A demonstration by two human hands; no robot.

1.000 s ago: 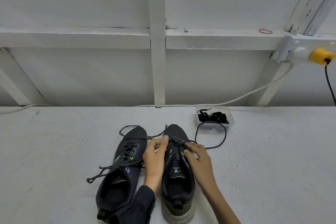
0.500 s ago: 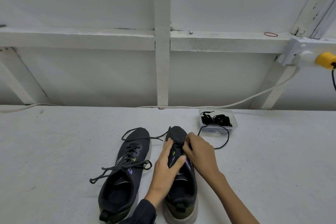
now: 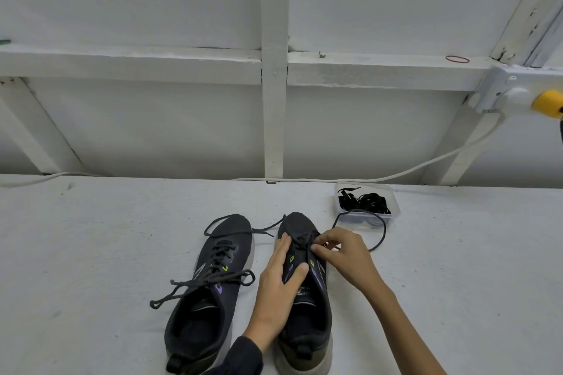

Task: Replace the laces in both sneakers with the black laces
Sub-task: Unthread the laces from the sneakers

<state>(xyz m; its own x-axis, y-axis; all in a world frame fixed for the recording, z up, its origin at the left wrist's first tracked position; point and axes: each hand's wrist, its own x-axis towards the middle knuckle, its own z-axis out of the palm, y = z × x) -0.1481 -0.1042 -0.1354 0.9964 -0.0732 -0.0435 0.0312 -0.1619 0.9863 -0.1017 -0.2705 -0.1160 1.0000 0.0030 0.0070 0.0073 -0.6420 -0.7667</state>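
Head view. Right sneaker [image 3: 307, 313], near edge of tabletop [image 3: 91, 253], middle: long axis runs near to far, toe toward the far edge. Lace [image 3: 381, 237]: judged soft, limp, light; take hold near an end. Right hand [image 3: 347, 259] pinches it at the front eyelets. Left hand [image 3: 274, 286] presses flat on the upper. Left sneaker [image 3: 207, 292] alongside. Tub of black laces [image 3: 393, 207] beyond, rightward.

A dark sleeve [image 3: 243, 358] ends at the left wrist [image 3: 259, 330]

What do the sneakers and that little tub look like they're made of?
Sneakers: matte, fine-textured uppers, likely knit fabric; pale soles look like foam or rubber. Tub: probably clear plastic, since the black laces show through its glossy wall.
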